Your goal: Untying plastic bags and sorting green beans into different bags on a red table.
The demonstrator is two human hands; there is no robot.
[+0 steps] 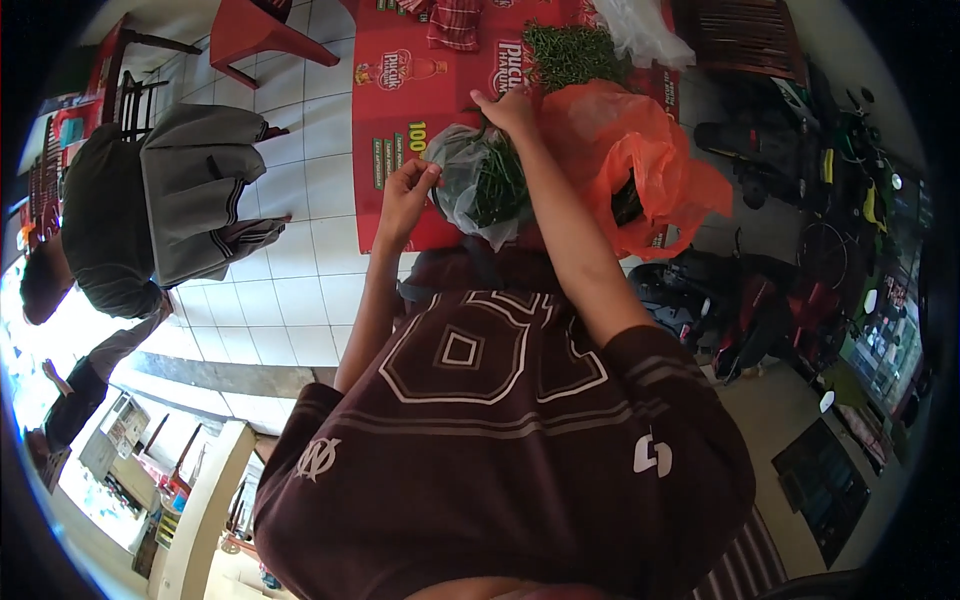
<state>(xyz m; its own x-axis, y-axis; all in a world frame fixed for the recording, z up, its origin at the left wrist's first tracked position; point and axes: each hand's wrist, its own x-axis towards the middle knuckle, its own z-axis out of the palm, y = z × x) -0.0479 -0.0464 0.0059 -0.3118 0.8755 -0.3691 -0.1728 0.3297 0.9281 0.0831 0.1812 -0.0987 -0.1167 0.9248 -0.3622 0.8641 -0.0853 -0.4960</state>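
In front of me, a clear plastic bag (455, 165) stands at the near edge of the red-covered table (390, 120). Thin green chilies (500, 185) fill its right side. My left hand (407, 200) pinches the bag's left rim between thumb and fingers. Over the far side of the bag, my right hand (508, 110) is closed, and a thin dark green chili (483, 127) shows below its fingers. Most of that grip is hidden by the hand itself. A loose heap of green chilies (575, 58) lies farther back on the table.
A large orange plastic bag (660, 180) stands open just right of my right forearm. Red cloth (455, 22) and another clear bag (645, 30) lie at the far side. To the left are a red chair (255, 45) and a person (110, 215); motorbikes (760, 310) stand at right.
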